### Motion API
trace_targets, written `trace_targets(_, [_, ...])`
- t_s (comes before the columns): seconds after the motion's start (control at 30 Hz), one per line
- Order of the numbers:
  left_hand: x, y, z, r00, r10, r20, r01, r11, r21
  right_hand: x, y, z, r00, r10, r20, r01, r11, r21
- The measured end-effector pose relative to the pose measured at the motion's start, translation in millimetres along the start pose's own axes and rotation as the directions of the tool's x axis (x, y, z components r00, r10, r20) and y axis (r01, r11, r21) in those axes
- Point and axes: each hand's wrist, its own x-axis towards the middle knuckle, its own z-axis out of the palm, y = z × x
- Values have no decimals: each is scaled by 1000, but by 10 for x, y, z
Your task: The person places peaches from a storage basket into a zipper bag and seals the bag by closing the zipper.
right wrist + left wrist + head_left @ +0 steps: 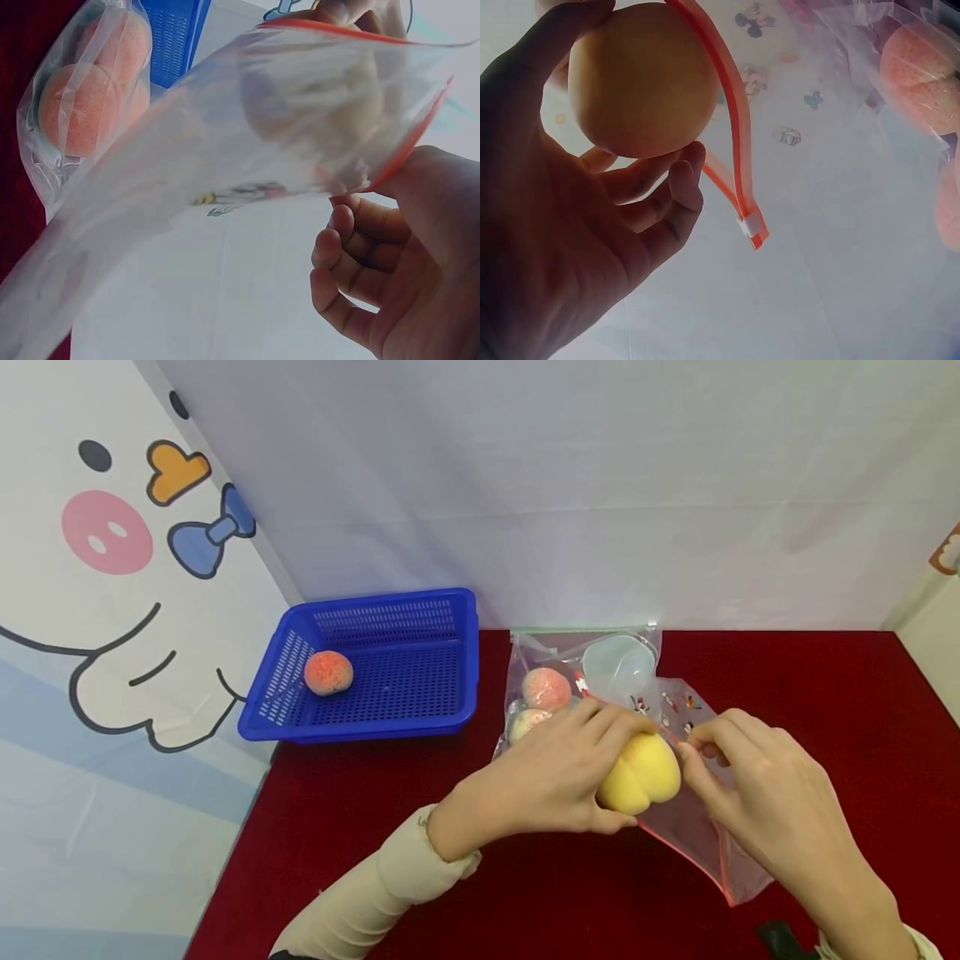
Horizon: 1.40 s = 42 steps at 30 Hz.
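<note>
My left hand grips a yellow peach at the mouth of a clear zip bag. The bag has small cartoon prints and a red zip edge with a white slider. In the left wrist view that edge hangs right beside the peach. My right hand pinches the bag's rim between thumb and fingers. Through the film, the right wrist view shows the peach blurred, just inside or behind the rim; I cannot tell which.
A blue plastic basket stands at the back left with one pinkish peach in it. Behind my left hand lies another clear bag with pinkish peaches. A dark object lies on the red tabletop at the front right.
</note>
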Motion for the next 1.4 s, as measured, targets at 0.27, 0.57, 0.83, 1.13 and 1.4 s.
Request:
trace_targets(0.27, [-26,33,28,998,-17,62,16,1000,25,2,-33,-33,1000,-9,-18,9,1000,11])
trace_targets(0.57, [29,134,73,985,7,171,-26,994,109,-3,-80,-31,1000,-20,-24,20,1000,23])
trace_targets(0.83, [74,201,219,981,43,189,-59,995,79,3,-97,-14,999,-25,-33,27,998,58])
trace_targets(1.13, [92,224,289,969,19,247,-22,1000,8,15,-103,-15,997,-41,-58,45,996,76])
trace_targets(1.4, [94,190,345,971,29,237,-35,999,21,14,-124,-59,998,-20,-65,23,998,58])
